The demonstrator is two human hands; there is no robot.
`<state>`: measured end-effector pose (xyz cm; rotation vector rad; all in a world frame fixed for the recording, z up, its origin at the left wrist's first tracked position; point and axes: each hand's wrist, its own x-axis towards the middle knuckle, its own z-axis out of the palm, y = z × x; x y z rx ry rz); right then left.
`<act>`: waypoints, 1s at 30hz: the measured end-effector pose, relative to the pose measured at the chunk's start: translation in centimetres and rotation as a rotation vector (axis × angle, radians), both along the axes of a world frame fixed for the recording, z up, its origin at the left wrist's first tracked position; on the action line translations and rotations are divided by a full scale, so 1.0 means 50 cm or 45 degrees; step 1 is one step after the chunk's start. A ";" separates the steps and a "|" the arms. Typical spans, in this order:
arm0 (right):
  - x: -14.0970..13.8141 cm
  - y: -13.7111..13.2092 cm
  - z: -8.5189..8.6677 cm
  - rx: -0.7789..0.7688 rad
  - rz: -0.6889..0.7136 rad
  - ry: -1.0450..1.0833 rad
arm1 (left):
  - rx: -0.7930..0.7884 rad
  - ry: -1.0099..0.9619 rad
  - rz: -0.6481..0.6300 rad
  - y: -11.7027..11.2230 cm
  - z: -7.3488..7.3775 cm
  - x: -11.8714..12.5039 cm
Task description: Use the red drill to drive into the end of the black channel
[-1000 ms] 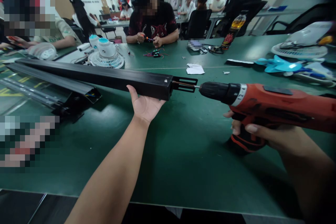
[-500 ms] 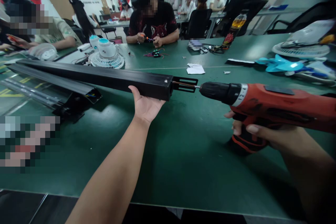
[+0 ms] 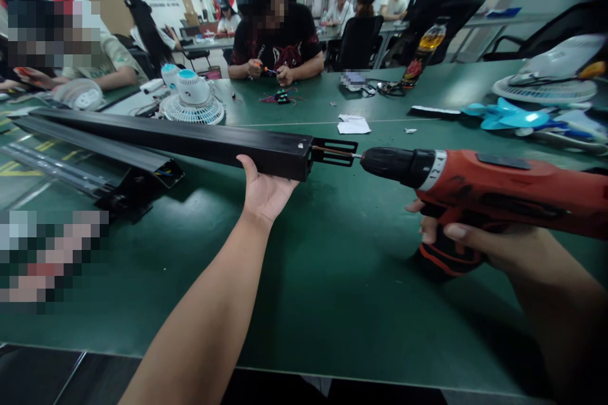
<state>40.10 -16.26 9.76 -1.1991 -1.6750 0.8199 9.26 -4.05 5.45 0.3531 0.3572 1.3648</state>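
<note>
Work best, most likely, with the drill [image 3: 513, 171] kept in line with the black tube [image 3: 213, 145]: sight along the long bit [image 3: 330, 150] from the chuck [image 3: 387, 164] to the tube's end, and push steadily rather than hard, so as not to flex so slender a shaft or slip off. Keep from rubbing against the slotted bracket [image 3: 332, 162] alongside the bit. Start at low speed, bracing the tube against twisting, and stop at the first sign of wandering. Hard to tell whether seated at the tip, with that end out of sight toward the tube's mouth. Cradled from below by the left hand [image 3: 268, 193], palm up, thumb against the near side, fingers largely hidden beneath: the tube. Gripped round the handle by the right hand [image 3: 498, 247], thumb across it and fingers curled: the drill; impossible to tell how far squeezed at the trigger. Look for the tube directly on top of the left palm, running away to the left of that hand, its end facing the right hand and apparently raised off the surface [image 3: 308, 304]. Find bit and bracket in the gap between the hands, chuck just beside the bracket's outer end. Note, farther left of the left hand and on the near side of the tube, a black channel [image 3: 99, 142].
</note>
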 end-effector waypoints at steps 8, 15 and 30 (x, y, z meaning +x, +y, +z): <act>0.001 0.001 0.000 -0.015 -0.012 0.009 | 0.052 -0.029 0.024 0.009 -0.014 0.002; -0.002 -0.002 0.005 -0.013 -0.013 0.004 | 0.049 0.041 -0.026 0.004 -0.010 -0.001; -0.002 0.000 0.007 -0.052 -0.018 0.008 | 0.047 0.004 -0.017 0.008 -0.021 -0.002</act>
